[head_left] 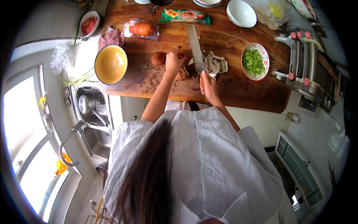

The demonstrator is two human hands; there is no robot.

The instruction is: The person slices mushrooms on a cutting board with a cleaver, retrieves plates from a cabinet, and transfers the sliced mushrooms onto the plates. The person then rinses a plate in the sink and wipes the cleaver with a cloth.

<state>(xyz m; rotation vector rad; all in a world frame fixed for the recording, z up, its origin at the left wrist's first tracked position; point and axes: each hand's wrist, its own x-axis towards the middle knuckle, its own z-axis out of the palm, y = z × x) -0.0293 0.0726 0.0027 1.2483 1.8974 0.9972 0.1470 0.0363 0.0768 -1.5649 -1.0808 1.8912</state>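
My right hand is wrapped round the handle of a cleaver, whose broad blade points away from me over the wooden tabletop. Right beside the blade lies a heap of pale mushroom slices. My left hand is closed to the left of the blade, with a brown piece that looks like a mushroom at its fingertips, partly hidden. Touching distance to its left sits a round brown mushroom cap. More brown pieces lie between my hands, near the table's front.
A yellow bowl stands left, a bowl of chopped green vegetable right. Behind are a packaged sausage, a green packet and a white bowl. A metal roller machine is at right, a sink at left.
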